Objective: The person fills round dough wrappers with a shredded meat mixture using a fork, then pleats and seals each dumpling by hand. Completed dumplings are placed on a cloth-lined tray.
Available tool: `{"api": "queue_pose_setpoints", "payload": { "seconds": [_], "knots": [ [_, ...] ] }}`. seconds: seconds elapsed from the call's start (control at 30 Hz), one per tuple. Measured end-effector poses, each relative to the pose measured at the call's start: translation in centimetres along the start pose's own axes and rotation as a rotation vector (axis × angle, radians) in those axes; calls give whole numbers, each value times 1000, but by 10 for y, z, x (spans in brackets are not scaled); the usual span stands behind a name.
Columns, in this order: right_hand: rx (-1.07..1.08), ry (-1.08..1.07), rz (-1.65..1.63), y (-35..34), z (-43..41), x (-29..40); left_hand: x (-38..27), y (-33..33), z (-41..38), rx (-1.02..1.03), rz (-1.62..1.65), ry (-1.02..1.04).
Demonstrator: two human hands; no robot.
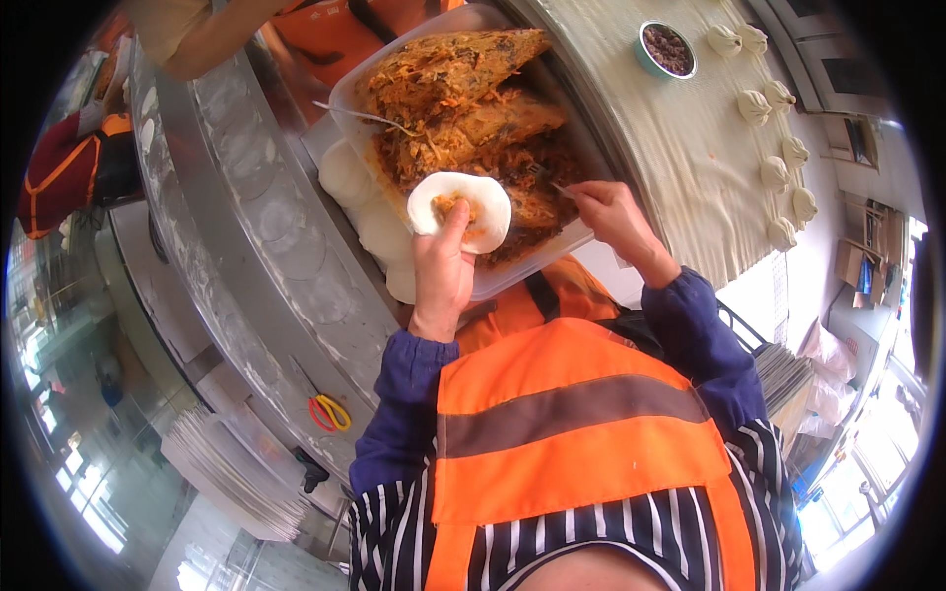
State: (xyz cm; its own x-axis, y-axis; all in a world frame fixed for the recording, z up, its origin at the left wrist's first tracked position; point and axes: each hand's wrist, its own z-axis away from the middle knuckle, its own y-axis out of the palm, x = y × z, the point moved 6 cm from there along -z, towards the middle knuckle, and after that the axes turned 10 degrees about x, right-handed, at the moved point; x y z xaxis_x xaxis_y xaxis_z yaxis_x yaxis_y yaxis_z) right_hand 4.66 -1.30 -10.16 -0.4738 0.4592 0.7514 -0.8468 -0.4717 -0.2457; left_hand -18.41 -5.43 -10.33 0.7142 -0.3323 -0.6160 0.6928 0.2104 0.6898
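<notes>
A round white dough wrapper (491,210) lies on the fingers of my left hand (443,277), whose thumb presses on a little orange filling at its centre. My right hand (610,214) pinches the handle of a utensil (563,190); its far end reaches into the filling and is partly hidden. Under both hands stands a translucent plastic tub (510,283), heaped with orange-brown shredded filling (458,81). Another metal utensil (362,114) rests over the tub's left side, its tip in the filling. More dough wrappers (373,221) lie overlapping just left of the tub.
At the right, a cloth-covered surface (665,140) bears several pleated buns (754,107) and a bowl of dark filling (667,50). Scissors (329,412) lie on the floured metal conveyor (259,192) at left. A co-worker's arm (214,37) shows at the top left.
</notes>
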Motion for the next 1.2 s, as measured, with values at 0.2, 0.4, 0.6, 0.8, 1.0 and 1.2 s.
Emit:
{"api": "queue_pose_setpoints", "payload": {
  "seconds": [0.2,0.4,0.6,0.8,1.0,1.2],
  "knots": [
    [80,-9,-140,2,4,6,5,-2,-6,-2,-42,9],
    [-75,-156,51,3,-10,20,-4,8,-6,29,-60,40],
    [156,-25,-239,5,44,63,-10,13,-10,56,35,52],
    [349,152,-418,26,61,75,-6,37,-15,62,-267,169],
    [116,40,104,-27,58,61,-16,5,-10,43,-16,166],
    [-48,-336,599,-22,20,45,-34,-9,-11,-43,112,141]
  ]
}}
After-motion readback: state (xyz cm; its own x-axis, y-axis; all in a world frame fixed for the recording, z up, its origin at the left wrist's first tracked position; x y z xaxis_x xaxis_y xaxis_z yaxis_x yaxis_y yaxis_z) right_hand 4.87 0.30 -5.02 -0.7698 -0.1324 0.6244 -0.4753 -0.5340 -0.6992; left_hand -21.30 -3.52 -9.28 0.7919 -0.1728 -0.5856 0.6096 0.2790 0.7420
